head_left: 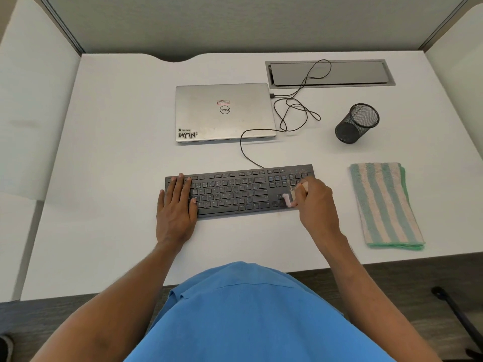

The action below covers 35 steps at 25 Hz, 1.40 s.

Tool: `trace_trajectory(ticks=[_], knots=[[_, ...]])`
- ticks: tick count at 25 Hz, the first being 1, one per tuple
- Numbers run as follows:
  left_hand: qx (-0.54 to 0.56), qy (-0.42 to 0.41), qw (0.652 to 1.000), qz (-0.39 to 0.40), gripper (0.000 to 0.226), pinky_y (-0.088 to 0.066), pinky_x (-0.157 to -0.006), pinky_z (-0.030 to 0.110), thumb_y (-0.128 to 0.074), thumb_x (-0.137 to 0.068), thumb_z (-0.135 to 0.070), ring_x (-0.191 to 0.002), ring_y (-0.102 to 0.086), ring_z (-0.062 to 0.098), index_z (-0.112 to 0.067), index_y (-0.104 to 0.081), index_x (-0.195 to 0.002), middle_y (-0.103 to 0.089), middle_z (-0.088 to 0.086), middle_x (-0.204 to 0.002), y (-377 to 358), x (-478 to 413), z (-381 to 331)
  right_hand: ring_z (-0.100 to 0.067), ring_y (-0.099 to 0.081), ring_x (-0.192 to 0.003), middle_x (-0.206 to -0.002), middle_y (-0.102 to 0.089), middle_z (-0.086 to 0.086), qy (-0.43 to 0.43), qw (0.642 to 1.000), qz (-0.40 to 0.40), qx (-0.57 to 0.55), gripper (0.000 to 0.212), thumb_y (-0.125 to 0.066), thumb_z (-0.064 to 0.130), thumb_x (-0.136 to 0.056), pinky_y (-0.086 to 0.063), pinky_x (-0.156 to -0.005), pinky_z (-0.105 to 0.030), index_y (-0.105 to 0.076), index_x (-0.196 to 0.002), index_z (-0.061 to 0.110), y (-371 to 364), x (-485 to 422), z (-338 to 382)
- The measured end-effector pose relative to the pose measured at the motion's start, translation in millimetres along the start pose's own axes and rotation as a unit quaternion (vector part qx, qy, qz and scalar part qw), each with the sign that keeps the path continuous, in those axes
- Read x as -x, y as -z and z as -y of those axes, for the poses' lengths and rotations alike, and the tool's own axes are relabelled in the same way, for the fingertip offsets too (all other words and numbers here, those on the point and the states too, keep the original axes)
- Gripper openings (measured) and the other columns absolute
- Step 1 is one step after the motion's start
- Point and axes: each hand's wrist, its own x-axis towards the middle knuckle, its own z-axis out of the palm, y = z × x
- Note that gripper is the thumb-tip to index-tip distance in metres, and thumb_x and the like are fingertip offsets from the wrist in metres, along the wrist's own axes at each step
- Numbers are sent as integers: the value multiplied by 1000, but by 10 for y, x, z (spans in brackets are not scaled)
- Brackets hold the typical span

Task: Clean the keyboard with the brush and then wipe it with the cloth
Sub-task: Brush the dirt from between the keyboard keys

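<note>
On the white table (104,152), the left hand (175,208) presses flat, fingers straight, on the black keyboard's (235,190) left end. Right hand (317,202) fingers clamp a blurred pale brush (288,199) over the right keys. Right of it lies a folded striped cloth (384,205).

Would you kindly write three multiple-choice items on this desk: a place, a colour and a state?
1. Where does the cloth lie? A) right of the keyboard B) left of it C) on it
2. Its stripes are: A) red and black B) green and pale cream C) blue and yellow
3. The right hand is: A) flat and empty B) gripping the brush C) holding the cloth
Key: 1 A, it lies past the keyboard's right end; 2 B, green alternates with cream; 3 B, it curls round the brush on the keys.
</note>
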Motion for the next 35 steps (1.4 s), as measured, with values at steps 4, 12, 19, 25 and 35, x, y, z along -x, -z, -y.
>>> trace_trajectory(ticks=[4, 12, 19, 25, 35], knots=[[1, -1, 1000, 0, 60, -16, -131, 51, -30, -108, -37, -163, -13, 19, -21, -29, -167, -22, 0, -175, 1, -1, -1, -23, -65, -81, -90, -61, -5, 16, 1000, -8, 1, 17, -45, 18, -105, -56, -68, -48, -58, -95, 12, -137, 122, -99], [2, -1, 1000, 1, 60, -16, -131, 51, -30, -108, -37, -163, -15, 19, -22, -29, -166, -23, 0, -175, -1, -6, 0, -17, -66, -76, -85, -66, -8, 18, 999, 38, 12, 19, -48, 11, -102, -57, -68, -40, -62, -91, 4, 63, 52, 37], [4, 0, 1000, 6, 61, -16, -131, 51, -29, -108, -37, -163, -15, 19, -22, -29, -167, -22, 0, -175, 2, -5, -6, 10, -61, -58, -78, -58, -12, 29, 986, 154, -63, 22, -42, -10, -99, -41, -52, -3, -63, -94, -13, 50, -46, 319], [3, 2, 1000, 5, 61, -17, -131, 52, -30, -107, -37, -163, -15, 20, -22, -29, -167, -22, 0, -175, 2, -6, -4, -8, -55, -71, -86, -52, 3, -45, 990, 131, -19, 24, -43, 8, -102, -37, -48, -5, -63, -114, 8, 146, -233, 122], [0, 2, 1000, 8, 61, -15, -132, 51, -28, -108, -38, -163, -14, 19, -22, -28, -167, -22, 0, -175, -1, -6, 1, 5, -61, -53, -76, -57, -3, -7, 986, 166, -18, 21, -44, -6, -100, -44, -49, -9, -65, -102, -2, 87, -362, 238]])
